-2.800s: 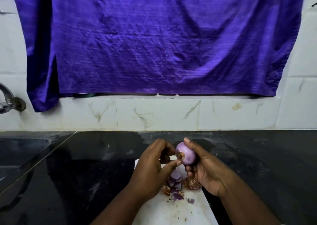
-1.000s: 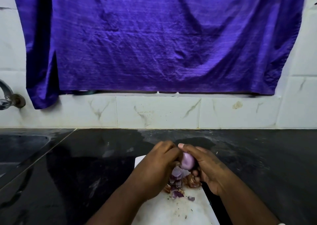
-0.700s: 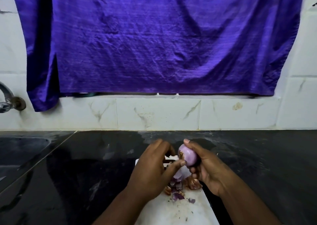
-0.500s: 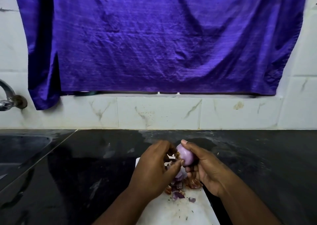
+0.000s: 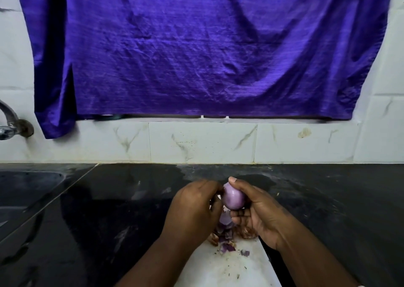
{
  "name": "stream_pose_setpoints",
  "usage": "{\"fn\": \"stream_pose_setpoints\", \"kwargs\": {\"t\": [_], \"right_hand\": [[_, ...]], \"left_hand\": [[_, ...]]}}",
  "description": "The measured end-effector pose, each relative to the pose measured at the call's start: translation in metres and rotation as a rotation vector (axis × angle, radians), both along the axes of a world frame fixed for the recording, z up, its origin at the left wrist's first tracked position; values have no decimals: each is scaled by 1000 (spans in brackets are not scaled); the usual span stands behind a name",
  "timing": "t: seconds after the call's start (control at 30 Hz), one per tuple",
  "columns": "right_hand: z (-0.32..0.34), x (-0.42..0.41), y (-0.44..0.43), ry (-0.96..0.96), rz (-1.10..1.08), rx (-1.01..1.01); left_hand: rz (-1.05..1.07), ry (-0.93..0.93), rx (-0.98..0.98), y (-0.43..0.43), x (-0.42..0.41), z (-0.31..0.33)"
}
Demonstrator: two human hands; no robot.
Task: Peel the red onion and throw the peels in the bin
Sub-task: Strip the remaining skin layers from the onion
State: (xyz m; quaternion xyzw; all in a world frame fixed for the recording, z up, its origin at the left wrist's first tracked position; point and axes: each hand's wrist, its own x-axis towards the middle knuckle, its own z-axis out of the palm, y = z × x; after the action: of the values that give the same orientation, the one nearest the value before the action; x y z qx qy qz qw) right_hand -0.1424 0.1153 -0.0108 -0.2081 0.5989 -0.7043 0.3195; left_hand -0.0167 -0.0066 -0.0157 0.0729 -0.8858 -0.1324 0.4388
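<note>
No readable txt, labels, brands or nos. anywhere in view; nothing legible on any surface

Dim, even indoor light; source is not showing. The purple cloth (image 5: 207, 50) is catching soft sheen on its folds. Below the cloth, the black counter (image 5: 109, 210) is reflecting pale glare patches. Beside the cloth, the wall tiles (image 5: 384, 120) are bowing toward frame edges. Everything is looking slightly soft.

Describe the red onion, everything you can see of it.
The red onion is small, rounded, pale purple and glossy, and looks peeled on the side that shows. The right hand grips it, thumb on top, fingers beneath, above the white cutting board and the pile of peels. The left hand curls against its left end; the contact itself is hidden.
</note>
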Motion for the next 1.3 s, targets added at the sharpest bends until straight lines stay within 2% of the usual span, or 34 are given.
{"fn": "stream_pose_setpoints", "kwargs": {"t": [0.17, 0.43, 0.67, 0.8, 0.93, 1.07, 1.17, 1.3], "right_hand": [[0, 1, 1, -27, 13, -23], [-1, 2, -2, -54, -25, -54], [0, 9, -4, -45, -2, -80], [2, 11, -1, -19, 25, -89], [3, 8, 4, 46, 54, -81], [3, 4, 5, 35, 47, -164], [2, 2, 6, 37, 62, -198], [4, -1, 9, 51, 95, -225]], "left_hand": [[-11, 81, 147, 3, 1, -2], [50, 114, 101, 1, -1, -5], [196, 61, 49, 1, -1, -6], [167, 55, 42, 2, 0, -4], [218, 122, 137, -10, 1, -1], [-48, 143, 308, -10, -2, -6], [-219, 118, 283, -6, -4, -7], [-245, 183, 265, -7, -4, -7]]}}
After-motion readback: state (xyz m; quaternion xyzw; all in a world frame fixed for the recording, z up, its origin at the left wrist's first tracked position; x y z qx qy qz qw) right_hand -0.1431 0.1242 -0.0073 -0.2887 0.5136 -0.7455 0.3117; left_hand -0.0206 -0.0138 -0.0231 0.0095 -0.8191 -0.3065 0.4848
